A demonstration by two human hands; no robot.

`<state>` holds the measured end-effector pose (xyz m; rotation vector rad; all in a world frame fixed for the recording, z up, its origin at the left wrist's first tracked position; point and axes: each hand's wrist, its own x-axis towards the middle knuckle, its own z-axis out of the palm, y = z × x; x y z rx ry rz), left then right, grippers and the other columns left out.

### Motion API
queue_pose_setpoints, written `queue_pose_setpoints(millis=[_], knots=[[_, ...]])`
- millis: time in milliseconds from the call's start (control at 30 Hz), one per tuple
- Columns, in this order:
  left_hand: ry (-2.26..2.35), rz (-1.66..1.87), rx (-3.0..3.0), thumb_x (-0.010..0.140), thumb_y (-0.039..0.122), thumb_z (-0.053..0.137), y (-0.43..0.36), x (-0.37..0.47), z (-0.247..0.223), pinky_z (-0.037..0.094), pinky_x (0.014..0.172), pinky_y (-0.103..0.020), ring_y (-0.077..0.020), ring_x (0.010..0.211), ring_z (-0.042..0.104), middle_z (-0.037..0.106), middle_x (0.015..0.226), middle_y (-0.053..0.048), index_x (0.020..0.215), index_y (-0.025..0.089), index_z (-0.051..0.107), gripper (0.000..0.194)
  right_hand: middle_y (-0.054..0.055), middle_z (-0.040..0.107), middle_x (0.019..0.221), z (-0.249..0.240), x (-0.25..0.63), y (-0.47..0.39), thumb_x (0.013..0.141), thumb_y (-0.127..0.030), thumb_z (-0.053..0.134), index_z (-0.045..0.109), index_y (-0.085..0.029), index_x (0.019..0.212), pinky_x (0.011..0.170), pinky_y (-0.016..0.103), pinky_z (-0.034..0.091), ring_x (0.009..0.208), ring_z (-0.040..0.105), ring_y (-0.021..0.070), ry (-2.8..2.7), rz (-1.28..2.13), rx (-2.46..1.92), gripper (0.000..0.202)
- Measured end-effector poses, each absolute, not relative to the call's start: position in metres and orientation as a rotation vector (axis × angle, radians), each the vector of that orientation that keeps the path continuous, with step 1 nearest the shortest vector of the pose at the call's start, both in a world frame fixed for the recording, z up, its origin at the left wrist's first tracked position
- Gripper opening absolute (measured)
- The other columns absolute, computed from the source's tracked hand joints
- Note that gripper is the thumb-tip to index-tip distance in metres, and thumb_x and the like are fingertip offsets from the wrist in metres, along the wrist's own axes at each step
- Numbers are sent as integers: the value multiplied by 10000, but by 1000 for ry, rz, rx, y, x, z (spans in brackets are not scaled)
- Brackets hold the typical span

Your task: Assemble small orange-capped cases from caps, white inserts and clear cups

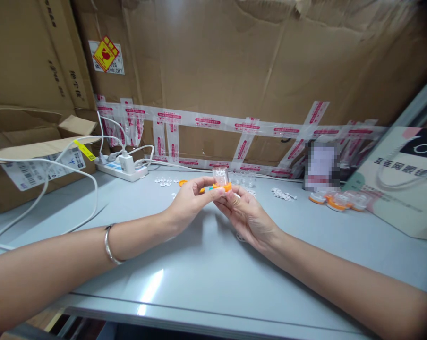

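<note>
A small clear plastic cup with an orange base (221, 178) is held upright above the table, with little white pieces showing inside it. My left hand (192, 196) is closed on its orange rim from the left. From the right, my right hand (247, 212) pinches the same orange base, thumb in front. Behind the hands, small white discs (166, 180) and an orange ring (183, 182) lie on the table. Several clear cups (244, 178) stand just behind my right hand. Part of a white piece (241, 237) shows beneath that hand.
The grey table (185, 283) backs onto a big taped cardboard box (213, 71). At left are an open carton (32, 165), a power strip (123, 171) and looping white cable (93, 189). Right: white pieces (283, 194), orange-and-clear units (337, 203), a blurred-out object (321, 165), a paper bag (397, 189).
</note>
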<state>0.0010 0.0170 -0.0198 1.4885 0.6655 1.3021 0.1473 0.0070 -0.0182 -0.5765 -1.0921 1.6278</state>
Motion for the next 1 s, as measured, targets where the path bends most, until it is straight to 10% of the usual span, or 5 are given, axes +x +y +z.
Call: queue_pose_setpoints(millis=[667,1000], knots=[[1033,1361,1875,745,261,645,14,4,-23,383,938,-370,-211,1038,536,614,1077,-75,1015,182,627,281,32,678,923,-12,161,16,757,-322,672,624,-185,938,871,264,479,867,630,119,-1299,1728,-727,232],[1022,1327,1900,791,264,586,12,2,-22,347,968,-369,-206,1128,482,527,1169,-75,1025,219,634,243,34,707,842,16,207,61,715,-311,700,658,-192,721,693,242,535,752,645,135,-1144,1121,-1060,125]])
